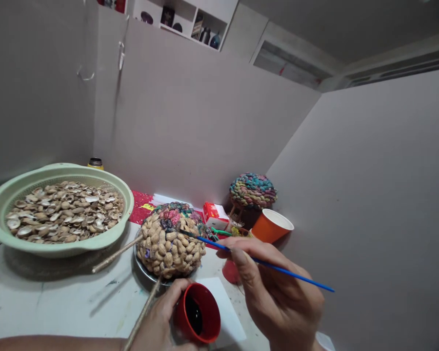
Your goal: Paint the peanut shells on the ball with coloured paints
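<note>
In my right hand (281,292) is a thin blue paintbrush (263,263), pinched near its bristle end. Its dark tip touches or hovers just over a dome covered in peanut shells (168,243); I cannot tell which. The dome's top is painted pink, teal and dark, while its lower side is bare tan shell. It sits in a shiny metal dish (146,274), with thin sticks (117,253) jutting from it. My left hand (164,307) wraps round a red cup (212,317) with dark liquid inside, tilted toward me just below the dome.
A green colander (126,214) heaped with peanut shells (66,209) stands left. Behind are a painted shell dome (254,191), an orange paper cup (269,229) on its side and a red-white box (215,214). White paper (227,307) lies near the red cup. Grey partitions (190,122) surround the table.
</note>
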Available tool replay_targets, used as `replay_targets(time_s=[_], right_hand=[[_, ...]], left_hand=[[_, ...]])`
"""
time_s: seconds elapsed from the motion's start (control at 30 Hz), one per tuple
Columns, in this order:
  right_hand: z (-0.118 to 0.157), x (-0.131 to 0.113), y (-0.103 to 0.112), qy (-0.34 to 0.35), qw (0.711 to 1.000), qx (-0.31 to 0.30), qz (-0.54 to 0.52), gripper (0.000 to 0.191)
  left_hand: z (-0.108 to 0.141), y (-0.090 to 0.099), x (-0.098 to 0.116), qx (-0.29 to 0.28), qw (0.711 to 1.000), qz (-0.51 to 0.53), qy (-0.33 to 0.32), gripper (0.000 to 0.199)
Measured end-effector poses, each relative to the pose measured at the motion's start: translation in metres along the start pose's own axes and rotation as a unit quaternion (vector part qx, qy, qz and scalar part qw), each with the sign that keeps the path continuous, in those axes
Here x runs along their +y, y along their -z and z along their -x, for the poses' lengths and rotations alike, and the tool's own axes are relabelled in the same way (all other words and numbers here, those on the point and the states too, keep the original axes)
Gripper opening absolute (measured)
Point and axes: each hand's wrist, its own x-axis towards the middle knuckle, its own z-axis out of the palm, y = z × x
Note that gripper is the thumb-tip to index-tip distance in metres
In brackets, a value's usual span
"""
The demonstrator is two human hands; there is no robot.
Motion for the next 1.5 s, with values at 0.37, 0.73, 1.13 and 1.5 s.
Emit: replay_targets(time_s=[0.37,0.73,1.13,1.5], right_hand=[[-0.001,0.010,-0.012,0.031,0.999,0.017,0.000,0.023],[-0.003,0.010,-0.012,0.040,0.999,-0.009,0.025,0.019],[-0.007,0.007,-0.012,0.054,0.998,-0.008,0.042,0.018],[-0.007,0.007,-0.010,0.077,0.995,0.011,0.058,0.020]], left_hand=[[-0.003,0.001,-0.003,-0.010,1.000,-0.015,0.021,0.059],[-0.002,0.002,-0.001,-0.015,0.999,-0.034,0.017,0.056],[-0.005,0.005,-0.005,-0.025,1.000,-0.007,-0.010,0.051],[-0.013,0.000,-0.032,-0.045,0.999,0.014,0.010,0.062]])
